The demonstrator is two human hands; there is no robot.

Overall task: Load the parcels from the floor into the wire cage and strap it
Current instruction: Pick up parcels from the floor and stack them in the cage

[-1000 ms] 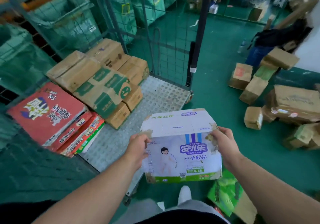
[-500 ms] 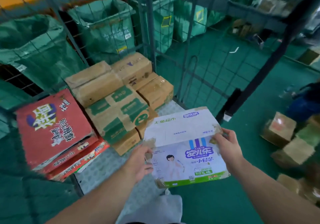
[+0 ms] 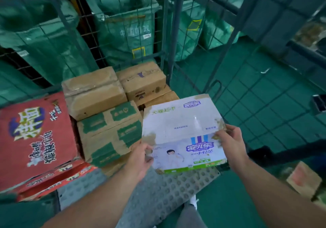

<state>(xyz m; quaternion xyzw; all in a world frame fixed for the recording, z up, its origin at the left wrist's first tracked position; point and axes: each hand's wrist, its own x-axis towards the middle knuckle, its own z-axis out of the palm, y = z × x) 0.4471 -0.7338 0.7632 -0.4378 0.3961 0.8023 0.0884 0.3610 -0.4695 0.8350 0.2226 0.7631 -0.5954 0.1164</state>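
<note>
I hold a white diaper carton (image 3: 181,127) with blue lettering and a green bottom band above the cage's grey studded floor (image 3: 158,192). My left hand (image 3: 139,158) grips its left edge and my right hand (image 3: 229,143) grips its right edge. Inside the wire cage (image 3: 169,33) lie brown cartons (image 3: 93,91), a brown carton with green print (image 3: 109,132), and red cartons (image 3: 33,137) leaning at the left. The carton hangs just right of the stacked brown ones, over the cage's open front right area.
Green mail sacks (image 3: 127,31) stand behind the cage mesh. The floor (image 3: 255,104) is green. A brown parcel (image 3: 305,180) lies on the floor at the right edge. My shoe (image 3: 193,201) is by the cage's front edge.
I have stepped closer to the cage and carried the white carton forward and up, from over the green floor to over the cage platform beside the stacked boxes. Both hands keep their hold.
</note>
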